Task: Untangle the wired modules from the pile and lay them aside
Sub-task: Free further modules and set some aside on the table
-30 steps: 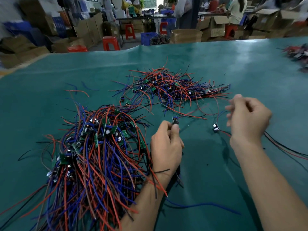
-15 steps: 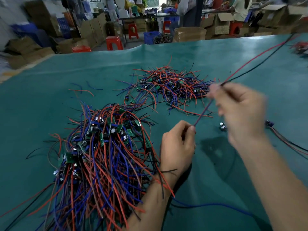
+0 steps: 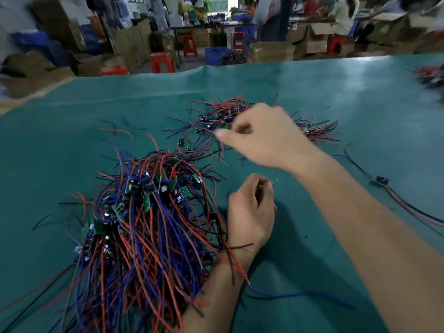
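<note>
Blurred right hand [image 3: 262, 135] hides part of far pile [image 3: 216, 116].

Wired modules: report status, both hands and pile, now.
Left hand curled, grip contents unclear. Right hand over far pile, fingers curled, blurred. Near pile tangled. One wired module aside right. Stray wires across left wrist.

Big tangled pile [image 3: 144, 224] near-left; smaller pile [image 3: 216, 118] behind; prob. one module [image 3: 380, 180] right.

Teal desk [image 3: 360, 97] is covered in smooth, faintly glossy mat. Heap of red, blue and black plastic-insulated wires [image 3: 149, 227] carries matt green circuit boards. Brown cardboard boxes [image 3: 271, 52] and glossy red plastic stools [image 3: 162, 62] are seen behind.
</note>
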`<state>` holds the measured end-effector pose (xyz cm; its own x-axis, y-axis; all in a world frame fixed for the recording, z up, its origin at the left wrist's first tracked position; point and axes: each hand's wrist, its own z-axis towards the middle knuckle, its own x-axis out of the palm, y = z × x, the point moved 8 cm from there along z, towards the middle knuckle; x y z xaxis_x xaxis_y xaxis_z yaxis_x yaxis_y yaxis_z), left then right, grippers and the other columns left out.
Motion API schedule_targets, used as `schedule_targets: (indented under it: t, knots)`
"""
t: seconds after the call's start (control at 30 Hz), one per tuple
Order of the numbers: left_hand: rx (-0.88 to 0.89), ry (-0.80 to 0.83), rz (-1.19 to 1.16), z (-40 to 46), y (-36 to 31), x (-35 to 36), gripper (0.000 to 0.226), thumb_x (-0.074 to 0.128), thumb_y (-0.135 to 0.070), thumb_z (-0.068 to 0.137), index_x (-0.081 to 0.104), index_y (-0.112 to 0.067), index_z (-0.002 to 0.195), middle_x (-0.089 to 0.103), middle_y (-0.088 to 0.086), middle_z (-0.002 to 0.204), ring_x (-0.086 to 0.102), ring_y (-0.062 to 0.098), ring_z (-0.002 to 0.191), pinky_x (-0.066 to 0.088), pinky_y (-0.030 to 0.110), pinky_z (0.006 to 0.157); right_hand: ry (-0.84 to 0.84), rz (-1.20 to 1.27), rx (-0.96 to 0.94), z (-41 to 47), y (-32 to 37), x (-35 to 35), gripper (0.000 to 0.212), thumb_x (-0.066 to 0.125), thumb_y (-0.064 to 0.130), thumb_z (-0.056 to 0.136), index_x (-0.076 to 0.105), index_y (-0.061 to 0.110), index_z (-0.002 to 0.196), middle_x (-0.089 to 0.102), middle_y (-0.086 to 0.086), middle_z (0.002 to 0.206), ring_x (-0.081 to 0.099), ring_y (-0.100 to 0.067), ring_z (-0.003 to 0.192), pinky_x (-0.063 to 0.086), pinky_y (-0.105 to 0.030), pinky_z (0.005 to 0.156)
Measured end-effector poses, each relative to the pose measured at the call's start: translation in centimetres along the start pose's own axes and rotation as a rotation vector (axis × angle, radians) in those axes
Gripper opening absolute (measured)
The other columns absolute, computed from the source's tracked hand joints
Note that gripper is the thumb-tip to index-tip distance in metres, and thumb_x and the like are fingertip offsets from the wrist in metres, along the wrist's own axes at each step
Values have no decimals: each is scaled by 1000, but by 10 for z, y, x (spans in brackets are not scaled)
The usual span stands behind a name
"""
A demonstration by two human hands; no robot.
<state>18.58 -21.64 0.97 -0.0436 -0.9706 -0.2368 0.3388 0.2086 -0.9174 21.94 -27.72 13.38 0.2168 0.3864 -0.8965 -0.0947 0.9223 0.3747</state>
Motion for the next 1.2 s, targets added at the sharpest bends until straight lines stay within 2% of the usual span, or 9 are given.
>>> schedule_targets:
  t: [0.1, 0.17, 0.37, 0.53, 0.7, 0.8, 0.97, 1.07, 1.2]
  knots:
    - [12, -26, -8, 0, 1, 0, 13, 54, -17, 97, 60, -14, 85, 65, 5, 61, 62, 22, 58, 52, 42, 62, 4, -140, 308, -23, -99, 0, 23, 74, 51, 82, 68, 29, 82, 73, -11, 108, 67, -31, 104, 52, -37, 88]
    - [7, -20, -12, -1, 2, 1, 14, 52, -25, 94, 59, -16, 85, 64, 4, 61, 63, 28, 61, 53, 45, 63, 55, -189, 457, -49, -147, 10, 34, 82, 45, 78, 70, 24, 103, 70, -9, 116, 63, -31, 111, 50, -37, 91]
    - [-9, -10, 9, -1, 4, 1, 11, 52, -22, 94, 58, -18, 86, 64, 3, 61, 64, 24, 61, 54, 44, 63, -99, 33, 454, -62, -167, 21, 22, 82, 14, 75, 68, 30, 83, 73, 6, 89, 68, -24, 93, 53, -32, 85]
    - [14, 1, -21, -3, -3, 0, 19, 53, -33, 96, 59, -17, 90, 69, 3, 65, 66, 24, 62, 54, 44, 66, -220, 1128, 338, -67, -122, 41, 25, 81, -8, 72, 70, 11, 83, 71, -2, 75, 66, -15, 64, 58, -27, 66]
    - [50, 30, -43, -4, -8, -2, 19, 55, -34, 91, 61, -21, 104, 67, 5, 69, 62, 23, 63, 54, 46, 66, -61, 1543, 478, -69, -99, 68, 26, 72, -9, 76, 68, 2, 99, 70, -6, 77, 71, -15, 64, 58, -20, 60]
    - [65, 26, -22, -4, -9, -1, 21, 60, -22, 90, 64, -22, 110, 66, -1, 69, 60, 16, 64, 54, 41, 70, -20, 1646, 528, -70, -101, 70, 36, 72, -6, 70, 67, 2, 105, 72, -8, 79, 73, -17, 66, 59, -20, 62]
    - [101, -61, 24, 0, -8, -7, 24, 66, -5, 89, 69, -11, 112, 67, 0, 104, 65, 13, 95, 52, 35, 91, 32, 1657, 526, -70, -100, 72, 45, 72, -3, 62, 67, 4, 106, 73, -6, 81, 74, -16, 70, 61, -20, 67]
    - [98, -28, -40, -2, -8, -5, 19, 64, -4, 92, 70, -12, 107, 74, -6, 95, 69, 5, 88, 55, 27, 86, 13, 1609, 514, -70, -101, 72, 43, 76, -1, 59, 68, 8, 100, 72, -3, 80, 72, -14, 73, 60, -20, 69]
    - [88, -92, -15, -1, -3, -9, 11, 64, -5, 92, 71, -12, 98, 73, -4, 81, 66, 7, 72, 55, 31, 73, -7, 1505, 424, -68, -96, 70, 37, 80, 3, 55, 69, 7, 90, 71, -4, 75, 68, -14, 67, 56, -20, 61]
